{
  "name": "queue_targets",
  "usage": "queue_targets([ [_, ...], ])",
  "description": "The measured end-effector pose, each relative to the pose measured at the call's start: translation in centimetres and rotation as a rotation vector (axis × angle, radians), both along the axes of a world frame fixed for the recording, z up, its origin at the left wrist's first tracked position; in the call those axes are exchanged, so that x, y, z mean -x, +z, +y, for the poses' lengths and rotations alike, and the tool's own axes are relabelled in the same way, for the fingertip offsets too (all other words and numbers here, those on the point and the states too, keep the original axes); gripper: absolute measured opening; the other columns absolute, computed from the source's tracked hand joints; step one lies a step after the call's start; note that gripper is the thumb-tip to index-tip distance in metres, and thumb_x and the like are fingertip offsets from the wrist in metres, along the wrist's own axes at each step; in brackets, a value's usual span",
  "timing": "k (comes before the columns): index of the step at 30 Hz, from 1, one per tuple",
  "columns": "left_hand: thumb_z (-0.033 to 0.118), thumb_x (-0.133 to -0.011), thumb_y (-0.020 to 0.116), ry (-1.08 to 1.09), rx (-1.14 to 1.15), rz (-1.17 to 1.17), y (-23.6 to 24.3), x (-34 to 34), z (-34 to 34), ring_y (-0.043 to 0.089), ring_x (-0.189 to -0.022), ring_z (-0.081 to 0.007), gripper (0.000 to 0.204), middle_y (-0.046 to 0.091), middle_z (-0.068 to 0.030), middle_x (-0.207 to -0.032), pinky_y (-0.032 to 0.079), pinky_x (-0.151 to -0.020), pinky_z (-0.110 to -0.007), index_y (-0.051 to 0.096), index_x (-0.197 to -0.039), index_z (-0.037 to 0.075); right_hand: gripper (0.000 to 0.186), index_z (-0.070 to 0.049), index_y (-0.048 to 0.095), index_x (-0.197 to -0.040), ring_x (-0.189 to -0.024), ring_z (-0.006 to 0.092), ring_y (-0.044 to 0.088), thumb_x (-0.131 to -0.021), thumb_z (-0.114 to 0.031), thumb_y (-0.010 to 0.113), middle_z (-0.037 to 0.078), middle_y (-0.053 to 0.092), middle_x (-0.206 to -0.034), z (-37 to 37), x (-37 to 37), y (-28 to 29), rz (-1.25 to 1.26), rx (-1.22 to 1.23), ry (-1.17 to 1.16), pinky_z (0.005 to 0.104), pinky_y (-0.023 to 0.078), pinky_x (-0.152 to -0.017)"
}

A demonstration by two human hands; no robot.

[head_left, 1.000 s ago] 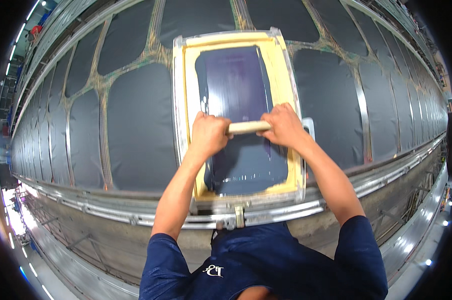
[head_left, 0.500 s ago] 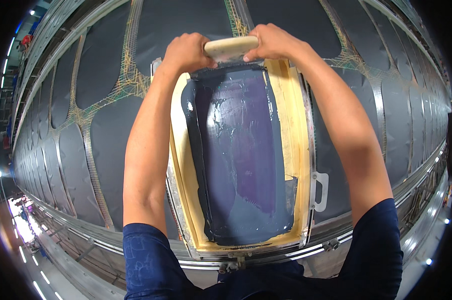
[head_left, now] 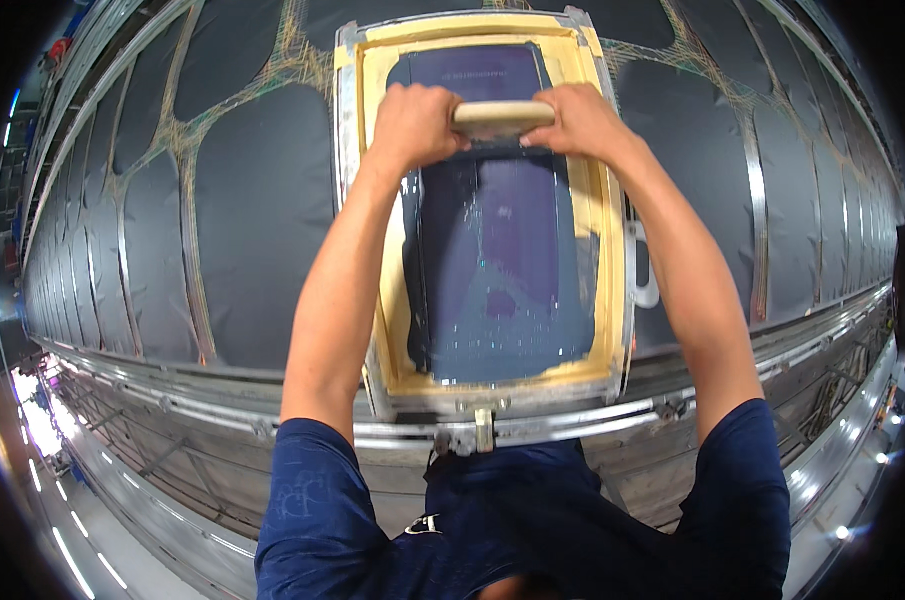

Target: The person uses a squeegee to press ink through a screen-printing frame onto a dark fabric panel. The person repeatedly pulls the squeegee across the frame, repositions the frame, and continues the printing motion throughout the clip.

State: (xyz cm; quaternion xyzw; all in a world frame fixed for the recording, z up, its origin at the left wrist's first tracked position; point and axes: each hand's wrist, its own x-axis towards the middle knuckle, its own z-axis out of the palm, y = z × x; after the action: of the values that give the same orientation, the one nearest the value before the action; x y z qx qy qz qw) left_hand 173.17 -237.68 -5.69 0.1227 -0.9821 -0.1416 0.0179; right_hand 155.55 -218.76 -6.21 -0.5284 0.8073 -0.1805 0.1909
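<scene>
My left hand (head_left: 419, 125) and my right hand (head_left: 577, 122) are wrapped round the two ends of a pale wooden squeegee handle (head_left: 503, 117), held crosswise over the upper part of a printing screen. The screen's frame (head_left: 588, 270) is metal, lined with yellow along its inside. Dark blue-grey ink (head_left: 498, 340) coats the purplish mesh (head_left: 513, 230) below the squeegee. The blade's lower edge is mostly in shadow; whether it presses on the mesh I cannot tell.
Dark fabric panels (head_left: 253, 220) lie in rows on a long table to both sides of the screen, with mesh-patterned strips between them. A metal rail (head_left: 223, 412) runs along the near edge, by my body. A white bracket handle (head_left: 641, 265) sticks out from the screen's right side.
The squeegee went from mid-screen to the far end, then came back a little toward me, both hands still gripping it. The view has shifted, so the screen sits higher than half a second ago.
</scene>
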Motion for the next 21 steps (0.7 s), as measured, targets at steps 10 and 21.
queue_targets([
  [10,0.024,-0.071,0.088,-0.030,0.001,0.064,-0.1,-20.3,18.2,0.065,-0.075,-0.0245,0.022,0.069,-0.0016,-0.077,0.042,-0.079,-0.040,0.072,-0.083,0.015,0.036,-0.009,0.074,-0.093,-0.096,0.0311,0.064,-0.078,-0.039,0.086,0.010,0.070,-0.091,18.1,-19.9,1.4,0.082,-0.010,0.079,0.0450,0.045,-0.093],
  [21,0.018,-0.064,0.087,-0.019,0.015,0.096,0.3,-21.8,20.0,0.064,-0.088,-0.0221,0.031,0.071,0.0018,-0.092,0.044,-0.084,-0.040,0.074,-0.092,0.016,0.030,-0.008,0.072,-0.105,-0.095,0.0402,0.068,-0.097,-0.036,0.068,0.016,0.074,-0.100,19.5,-5.6,-5.5,-0.130,0.115,-0.913,0.0472,0.052,-0.084],
])
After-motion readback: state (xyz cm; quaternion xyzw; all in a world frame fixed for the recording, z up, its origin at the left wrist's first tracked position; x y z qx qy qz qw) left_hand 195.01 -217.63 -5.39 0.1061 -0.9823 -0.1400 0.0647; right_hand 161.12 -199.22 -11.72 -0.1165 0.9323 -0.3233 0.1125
